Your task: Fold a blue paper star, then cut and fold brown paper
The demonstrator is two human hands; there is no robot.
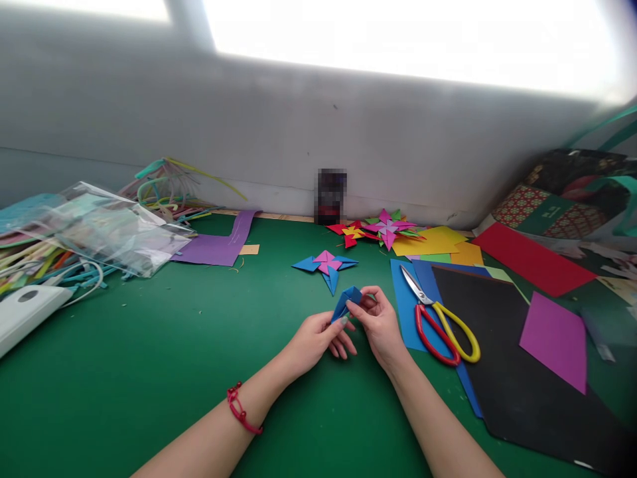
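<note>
1. The left hand (314,338) pinches the folded blue paper (341,307) by its lower left edge, just below the frame's centre.
2. The right hand (382,326) grips its right side.
3. A blue-and-pink star (327,263) lies on the desk (149,372) near mid-frame.
4. Scissors (423,296) lie right of centre.

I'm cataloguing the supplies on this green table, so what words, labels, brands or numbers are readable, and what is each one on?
Legible text: none.
Purple paper: pale marks, perhaps writing, too small to read.
Green band on the patterned box: faint pale marks, too blurred to read.
Dark object by the wall: pixelated, nothing readable.
</note>
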